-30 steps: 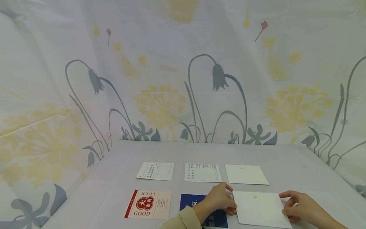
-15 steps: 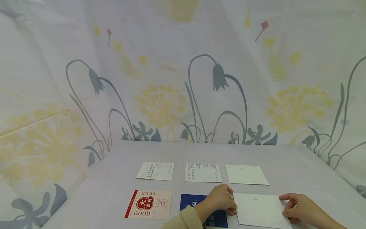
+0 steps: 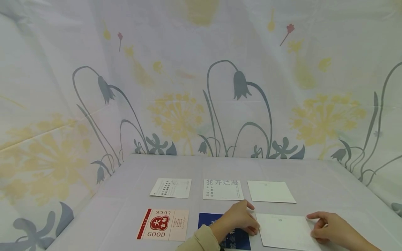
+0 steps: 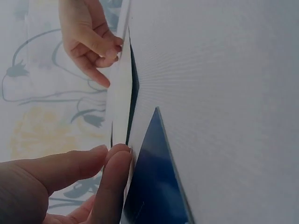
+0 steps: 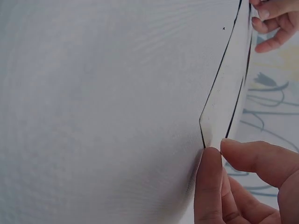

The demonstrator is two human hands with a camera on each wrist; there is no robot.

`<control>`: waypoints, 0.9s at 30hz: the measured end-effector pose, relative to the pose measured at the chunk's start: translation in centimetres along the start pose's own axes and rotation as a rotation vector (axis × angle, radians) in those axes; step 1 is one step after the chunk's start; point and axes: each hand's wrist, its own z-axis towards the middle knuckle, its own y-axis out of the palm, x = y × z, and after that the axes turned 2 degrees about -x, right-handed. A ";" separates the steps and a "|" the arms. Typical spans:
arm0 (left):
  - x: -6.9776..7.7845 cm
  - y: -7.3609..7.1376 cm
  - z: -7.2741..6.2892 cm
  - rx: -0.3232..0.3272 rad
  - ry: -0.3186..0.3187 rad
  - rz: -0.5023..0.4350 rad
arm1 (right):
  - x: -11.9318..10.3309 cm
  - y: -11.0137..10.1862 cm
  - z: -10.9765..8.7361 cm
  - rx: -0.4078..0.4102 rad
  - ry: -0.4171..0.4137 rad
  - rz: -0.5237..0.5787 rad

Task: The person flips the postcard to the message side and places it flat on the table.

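Note:
A white card (image 3: 284, 232) with a small mark near its top lies low on the right of the table in the head view. My left hand (image 3: 240, 219) is at its left edge, above a partly covered dark blue card (image 3: 242, 240). At the opposite edge, my right hand (image 3: 333, 228) has curled fingers. In the right wrist view, the right thumb and index finger (image 5: 209, 172) pinch at the white card's edge (image 5: 219, 93). The left wrist view has the left thumb and index finger (image 4: 114, 168) together at that card's other end, beside the blue card (image 4: 154, 172).
A red and cream card (image 3: 163, 225) lies at the front left. Behind stands a row of a printed white card (image 3: 171, 188), another lettered card (image 3: 223, 190) and a plain off-white card (image 3: 271, 191). A flower-patterned cloth (image 3: 188, 76) hangs behind the table (image 3: 125, 195).
The white card's far edge has come down slightly, so it lies flatter. Both hands stay at its sides with only small shifts; the other cards have not moved.

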 end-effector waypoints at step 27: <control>-1.7 -5.3 0.0 0.003 0.153 -0.118 | -3.0 1.8 1.9 0.126 -0.042 0.142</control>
